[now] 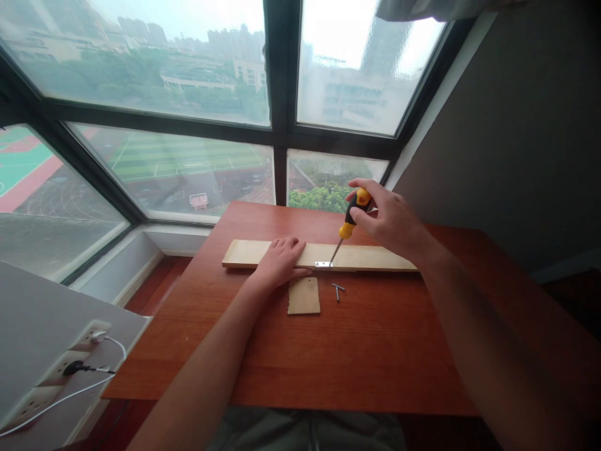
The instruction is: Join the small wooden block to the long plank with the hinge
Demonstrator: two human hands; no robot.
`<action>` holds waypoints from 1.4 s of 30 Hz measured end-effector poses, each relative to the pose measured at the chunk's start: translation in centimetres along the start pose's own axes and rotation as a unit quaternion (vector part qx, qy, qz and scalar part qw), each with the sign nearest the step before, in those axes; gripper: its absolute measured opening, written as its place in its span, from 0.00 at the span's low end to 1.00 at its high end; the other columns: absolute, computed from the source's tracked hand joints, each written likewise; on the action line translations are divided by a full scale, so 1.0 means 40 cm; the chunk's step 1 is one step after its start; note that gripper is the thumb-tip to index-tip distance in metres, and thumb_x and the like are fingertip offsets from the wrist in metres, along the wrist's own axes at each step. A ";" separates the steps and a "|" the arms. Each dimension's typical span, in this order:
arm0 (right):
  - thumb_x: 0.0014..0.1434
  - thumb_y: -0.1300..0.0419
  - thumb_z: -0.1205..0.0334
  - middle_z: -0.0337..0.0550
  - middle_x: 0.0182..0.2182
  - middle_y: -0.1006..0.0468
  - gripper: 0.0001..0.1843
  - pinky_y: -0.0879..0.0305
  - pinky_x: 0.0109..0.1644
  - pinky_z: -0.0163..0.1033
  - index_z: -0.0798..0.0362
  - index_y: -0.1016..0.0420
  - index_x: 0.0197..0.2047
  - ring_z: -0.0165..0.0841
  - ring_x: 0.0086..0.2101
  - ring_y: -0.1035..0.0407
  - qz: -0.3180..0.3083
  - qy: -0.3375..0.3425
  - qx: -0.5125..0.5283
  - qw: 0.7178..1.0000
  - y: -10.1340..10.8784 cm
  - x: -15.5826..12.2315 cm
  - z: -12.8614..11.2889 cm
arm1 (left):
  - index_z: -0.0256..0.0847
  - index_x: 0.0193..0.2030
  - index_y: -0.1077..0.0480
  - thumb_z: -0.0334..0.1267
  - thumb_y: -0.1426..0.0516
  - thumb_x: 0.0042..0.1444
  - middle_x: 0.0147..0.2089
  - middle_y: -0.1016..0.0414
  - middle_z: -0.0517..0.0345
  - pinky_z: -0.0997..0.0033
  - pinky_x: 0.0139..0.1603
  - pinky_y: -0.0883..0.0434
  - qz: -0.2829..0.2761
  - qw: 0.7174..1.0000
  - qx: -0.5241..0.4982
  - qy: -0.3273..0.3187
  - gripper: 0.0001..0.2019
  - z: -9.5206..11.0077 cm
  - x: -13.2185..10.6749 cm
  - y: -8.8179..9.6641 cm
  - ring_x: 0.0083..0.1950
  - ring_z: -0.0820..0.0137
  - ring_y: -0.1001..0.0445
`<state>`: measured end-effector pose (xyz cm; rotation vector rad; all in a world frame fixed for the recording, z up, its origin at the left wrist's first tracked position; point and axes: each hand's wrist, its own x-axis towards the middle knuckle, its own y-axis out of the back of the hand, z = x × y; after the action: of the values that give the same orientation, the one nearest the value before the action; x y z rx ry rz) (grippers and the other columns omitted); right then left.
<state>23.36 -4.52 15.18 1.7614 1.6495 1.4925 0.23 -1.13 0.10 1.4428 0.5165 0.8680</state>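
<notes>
A long pale wooden board lies across the table. My left hand steadies it, fingers over its top and thumb along the front edge. In my right hand is a yellow and black screwdriver, gripped by its handle and tilted, its tip down at the right end of a small metal hinge. That hinge sits at the board's front edge, right of my left thumb. Whether a screw is under the tip is too small to tell. Just in front lies a small thin wooden piece with a hole near its top edge.
Two loose screws lie on the reddish-brown table, right of the small wooden piece. Large windows stand behind the table, and a grey wall rises on the right. Wall sockets with plugged-in cables are at the lower left.
</notes>
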 end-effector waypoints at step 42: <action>0.60 0.44 0.45 0.47 0.39 0.22 0.26 0.31 0.41 0.49 0.51 0.28 0.56 0.42 0.36 0.28 0.028 -0.028 -0.094 0.995 -0.007 0.009 0.008 | 0.43 0.61 0.38 0.57 0.40 0.54 0.57 0.32 0.44 0.57 0.58 0.38 0.000 1.000 -0.001 -0.001 0.32 -0.001 0.002 -0.003 0.57 0.53 0.32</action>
<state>23.41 -3.98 15.00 1.7420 1.3935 1.5516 0.28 -1.02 -0.01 1.4427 0.5139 0.8667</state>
